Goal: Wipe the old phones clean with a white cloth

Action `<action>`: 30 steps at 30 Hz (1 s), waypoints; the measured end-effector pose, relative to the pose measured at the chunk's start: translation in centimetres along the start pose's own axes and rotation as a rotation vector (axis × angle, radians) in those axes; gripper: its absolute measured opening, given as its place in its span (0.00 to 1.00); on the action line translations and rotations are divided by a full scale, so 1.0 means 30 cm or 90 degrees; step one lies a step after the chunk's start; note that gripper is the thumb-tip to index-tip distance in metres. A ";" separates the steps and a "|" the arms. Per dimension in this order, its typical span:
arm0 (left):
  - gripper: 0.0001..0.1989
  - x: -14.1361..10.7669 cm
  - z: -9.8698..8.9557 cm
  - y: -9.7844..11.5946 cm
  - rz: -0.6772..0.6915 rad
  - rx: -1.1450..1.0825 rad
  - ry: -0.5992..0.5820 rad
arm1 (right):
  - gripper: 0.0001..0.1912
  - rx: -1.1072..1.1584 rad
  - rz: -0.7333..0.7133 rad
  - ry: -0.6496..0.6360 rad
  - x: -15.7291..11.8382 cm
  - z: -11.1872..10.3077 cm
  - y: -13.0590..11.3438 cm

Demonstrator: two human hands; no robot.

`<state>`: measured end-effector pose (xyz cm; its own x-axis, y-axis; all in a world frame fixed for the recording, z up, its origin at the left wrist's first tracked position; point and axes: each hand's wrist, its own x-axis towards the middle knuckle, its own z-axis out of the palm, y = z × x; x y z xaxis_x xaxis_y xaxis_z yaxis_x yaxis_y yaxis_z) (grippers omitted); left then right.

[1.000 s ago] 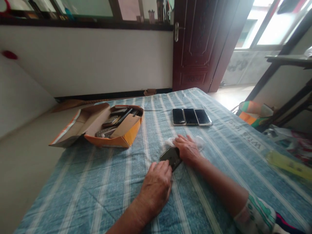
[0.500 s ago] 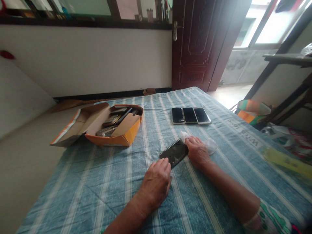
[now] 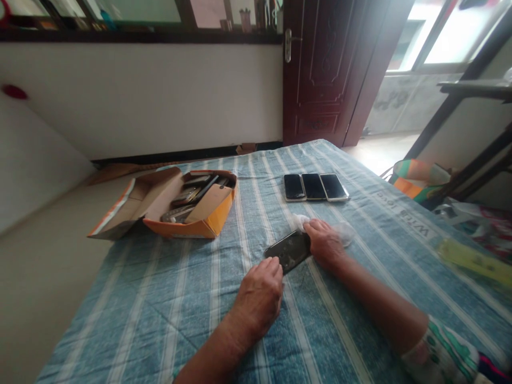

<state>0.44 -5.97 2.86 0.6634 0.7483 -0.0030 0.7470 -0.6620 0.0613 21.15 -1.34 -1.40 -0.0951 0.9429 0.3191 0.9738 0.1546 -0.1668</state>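
A dark phone [image 3: 290, 250] lies tilted between my hands over the striped cloth. My left hand [image 3: 261, 290] is closed on its near left end. At its right end my right hand [image 3: 325, 242] is closed on a crumpled white cloth [image 3: 344, 232], fingers pressed together against the phone's edge. Beyond them, three phones lie side by side: one at the left [image 3: 294, 187], one in the middle [image 3: 313, 186] and a white-edged one at the right [image 3: 334, 187]. To the left stands an open orange box [image 3: 204, 230] with several phones inside.
The blue striped bed cover [image 3: 188, 320] spreads under everything. A brown door [image 3: 320, 69] and a white wall stand behind. On the right are a colourful bag [image 3: 418, 178], a yellow item [image 3: 474, 261], plastic bags and a dark shelf frame.
The view has shifted slightly. My right hand and the white cloth have moved a little against the phone's right end; my left hand keeps its hold.
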 end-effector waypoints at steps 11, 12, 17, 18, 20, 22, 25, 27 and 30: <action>0.12 0.046 -0.011 -0.029 -0.021 -0.029 0.055 | 0.20 0.069 0.024 0.067 -0.134 0.002 0.043; 0.15 0.055 -0.007 -0.033 -0.026 -0.036 0.072 | 0.20 0.069 0.031 0.065 -0.126 0.003 0.038; 0.17 0.086 0.026 -0.049 -0.045 -0.073 0.093 | 0.20 0.053 0.024 0.062 -0.137 0.003 0.021; 0.17 0.088 0.028 -0.050 -0.050 -0.081 0.097 | 0.20 0.052 0.021 0.064 -0.149 0.001 0.021; 0.16 0.091 0.025 -0.050 -0.057 -0.097 0.103 | 0.21 0.059 0.021 0.068 -0.170 -0.005 0.022; 0.16 0.092 0.016 -0.045 -0.067 -0.108 0.104 | 0.21 0.076 0.034 0.065 -0.177 -0.014 0.024; 0.17 0.092 0.003 -0.031 -0.097 -0.095 0.104 | 0.21 0.106 0.065 0.034 -0.155 -0.034 0.027; 0.20 0.092 0.000 -0.023 -0.138 -0.070 0.110 | 0.20 0.128 0.087 0.010 -0.120 -0.046 0.029; 0.24 0.091 0.007 -0.018 -0.209 -0.025 0.131 | 0.20 0.164 0.106 -0.009 -0.053 -0.052 0.027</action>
<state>1.86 -3.57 2.60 0.3639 0.9156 0.1710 0.9132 -0.3869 0.1282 22.39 -3.18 -0.60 0.0575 0.9651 0.2553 0.8918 0.0653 -0.4476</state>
